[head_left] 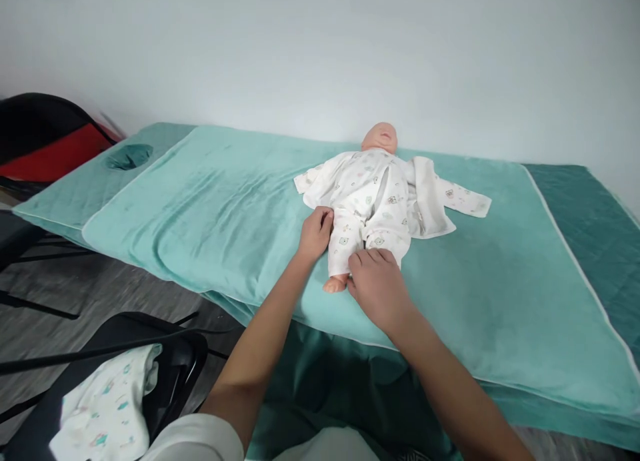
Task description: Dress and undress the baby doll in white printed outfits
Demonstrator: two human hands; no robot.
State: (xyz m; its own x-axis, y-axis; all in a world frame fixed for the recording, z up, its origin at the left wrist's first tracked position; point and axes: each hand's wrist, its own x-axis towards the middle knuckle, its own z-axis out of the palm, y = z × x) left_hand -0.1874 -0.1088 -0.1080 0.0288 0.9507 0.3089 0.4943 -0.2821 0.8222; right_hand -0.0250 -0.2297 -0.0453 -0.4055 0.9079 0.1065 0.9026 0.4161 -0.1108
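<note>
A baby doll (380,138) lies on its back on the teal bed cover, head toward the wall. White printed trousers (347,238) cover its legs and reach up over its belly. A matching white top (433,204) is spread open beneath it, one sleeve stretched to the right. My left hand (316,234) is closed at the outer side of the trouser leg on the left, fingers curled against the cloth. Over the lower legs, my right hand (377,284) has its fingers bent onto the trouser cloth near the cuff. One bare foot (335,284) shows below the left cuff; the other is hidden.
The teal cover (500,294) lies over a massage bed with a face hole (129,156) at its left end. A black chair (185,354) at lower left holds a folded printed cloth (107,408). Another black-and-red chair (55,141) stands beyond. A white wall runs behind.
</note>
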